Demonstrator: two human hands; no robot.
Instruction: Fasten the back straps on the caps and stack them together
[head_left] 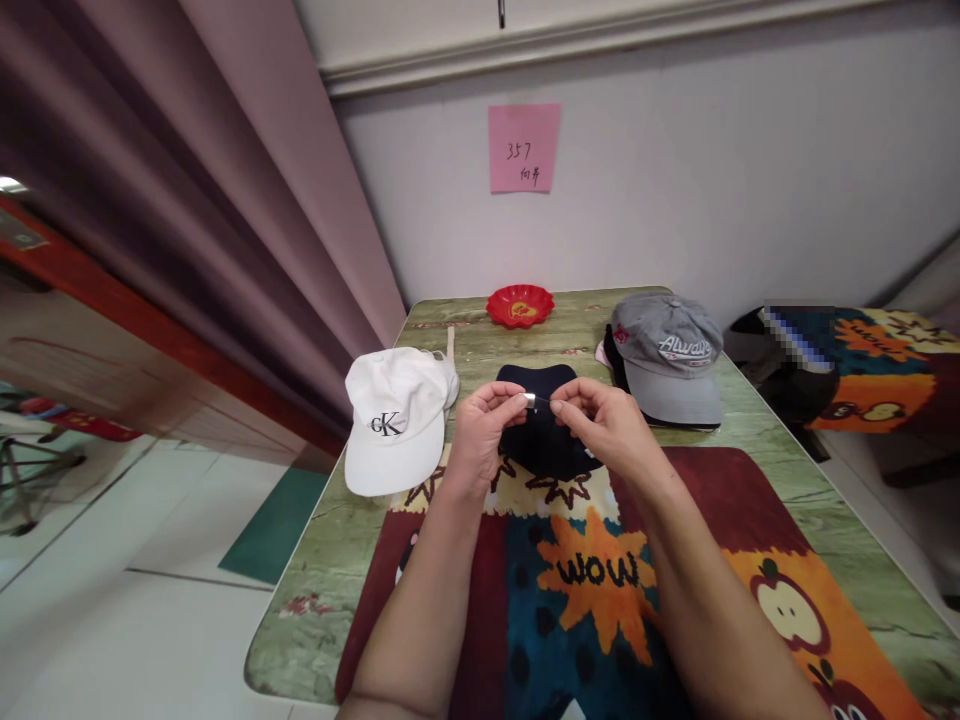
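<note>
A dark navy cap lies in front of me at the top edge of the mat, partly covered by my hands. My left hand is closed in a pinch at a small silver buckle on the cap's strap. With thumb and forefinger, my right hand pinches the thin dark strap just right of the buckle. To the left sits a white cap with black letters, its brim toward me. A grey cap with white lettering rests on a black one at the right.
A red scalloped dish stands at the back of the green wood-patterned table. Under my forearms lies a colourful mat. A pink note is stuck on the wall. Purple curtains hang at the left.
</note>
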